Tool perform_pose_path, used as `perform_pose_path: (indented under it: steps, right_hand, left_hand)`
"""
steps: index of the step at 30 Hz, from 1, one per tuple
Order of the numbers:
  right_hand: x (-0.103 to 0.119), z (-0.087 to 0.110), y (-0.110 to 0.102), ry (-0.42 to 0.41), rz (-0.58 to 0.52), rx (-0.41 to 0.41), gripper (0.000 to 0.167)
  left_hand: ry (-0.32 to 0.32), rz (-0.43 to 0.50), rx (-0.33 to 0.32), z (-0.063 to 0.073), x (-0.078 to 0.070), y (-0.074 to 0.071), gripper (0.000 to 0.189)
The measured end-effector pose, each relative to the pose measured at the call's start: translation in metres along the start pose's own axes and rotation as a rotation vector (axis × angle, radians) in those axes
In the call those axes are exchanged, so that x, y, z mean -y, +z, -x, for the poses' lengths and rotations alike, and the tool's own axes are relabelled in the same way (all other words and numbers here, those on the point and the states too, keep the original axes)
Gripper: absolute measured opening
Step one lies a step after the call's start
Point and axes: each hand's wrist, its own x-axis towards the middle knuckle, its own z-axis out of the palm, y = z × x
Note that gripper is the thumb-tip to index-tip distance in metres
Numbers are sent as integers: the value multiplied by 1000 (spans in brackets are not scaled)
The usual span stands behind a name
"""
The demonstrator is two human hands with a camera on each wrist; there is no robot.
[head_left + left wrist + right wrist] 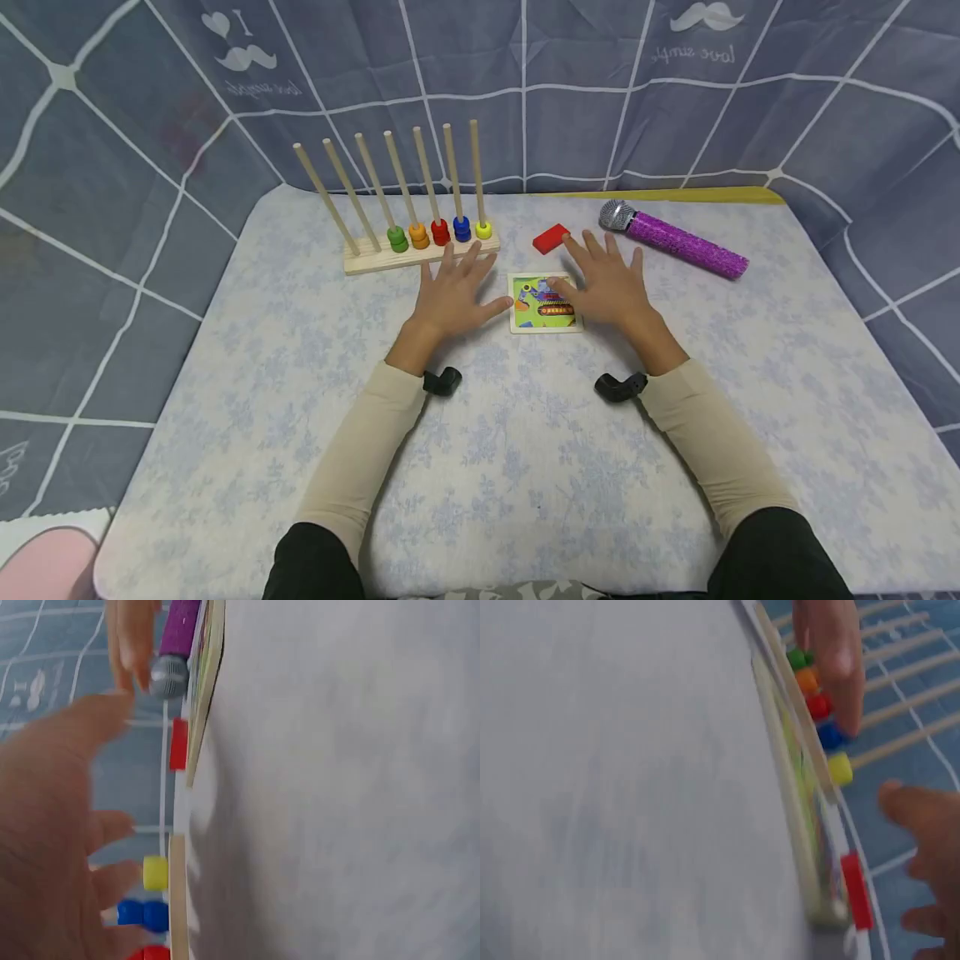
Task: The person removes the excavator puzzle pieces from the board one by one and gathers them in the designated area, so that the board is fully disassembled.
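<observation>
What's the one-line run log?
left hand: spread, left of picture board; right hand: spread, overlapping board's right edge; red block: beyond board; peg stacker: rings on five pegs; purple microphone: right of block

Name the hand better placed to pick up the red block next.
Probably the right hand: in the head view it appears close beside the red block, while the left hand sits farther off, near the peg stand. Both hands look free.

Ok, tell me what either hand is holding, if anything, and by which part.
Nothing is held: the left hand and the right hand are both open, fingers spread, near the flat, pale-framed, colourful picture board.
</observation>
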Motion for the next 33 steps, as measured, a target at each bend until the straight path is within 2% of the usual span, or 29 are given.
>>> perform_pose_path:
  steps: [4, 8, 13, 17, 19, 27, 33]
  right_hand:
    - [18, -5, 1, -147, -47, 71, 65]
    - [31, -17, 3, -253, -73, 102, 42]
    - [39, -37, 5, -272, -112, 186, 29]
    - [43, -49, 7, -282, -212, 288, 26]
    - [42, -53, 8, -298, -263, 312, 23]
    - [36, -55, 12, -367, -335, 258, 22]
    - [41, -55, 19, -351, -303, 207, 17]
  left_hand:
    - [95, 54, 76, 2, -5, 3, 80]
    - [170, 95, 87, 3, -8, 4, 73]
    - [213, 103, 80, 2, -8, 8, 69]
    - [231, 120, 78, 2, -6, 10, 67]
    - [237, 124, 76, 2, -5, 9, 67]
    - [242, 98, 73, 1, -6, 9, 68]
    - [232, 101, 81, 2, -5, 10, 68]
